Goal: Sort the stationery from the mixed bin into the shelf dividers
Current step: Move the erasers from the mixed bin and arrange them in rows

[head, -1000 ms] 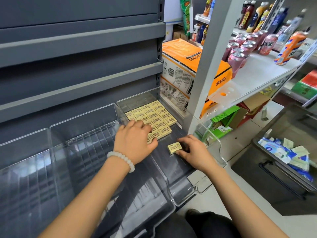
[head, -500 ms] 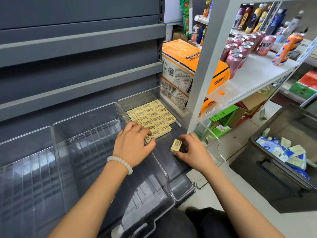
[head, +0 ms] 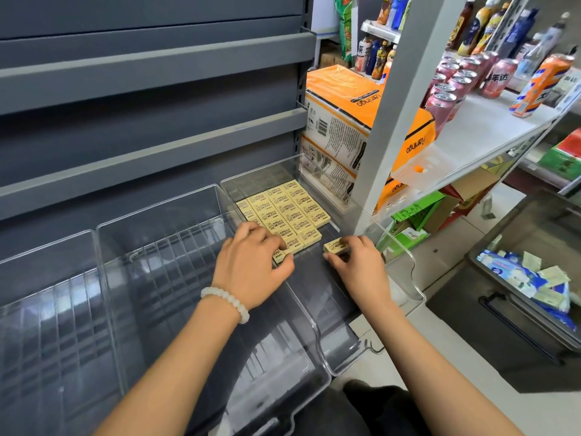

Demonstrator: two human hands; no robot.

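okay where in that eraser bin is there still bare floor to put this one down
Bare floor runs from the front row of erasers toward the near lip of the clear bin, below the right hand holding a loose eraser. The back is crowded; the left hand rests on the front-left erasers.

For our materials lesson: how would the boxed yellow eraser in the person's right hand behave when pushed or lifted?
The eraser is a small flat-sided block, so it probably slides, not rolls. The right hand pinches it with fingertips alone, so it is likely light. It looks stiff.
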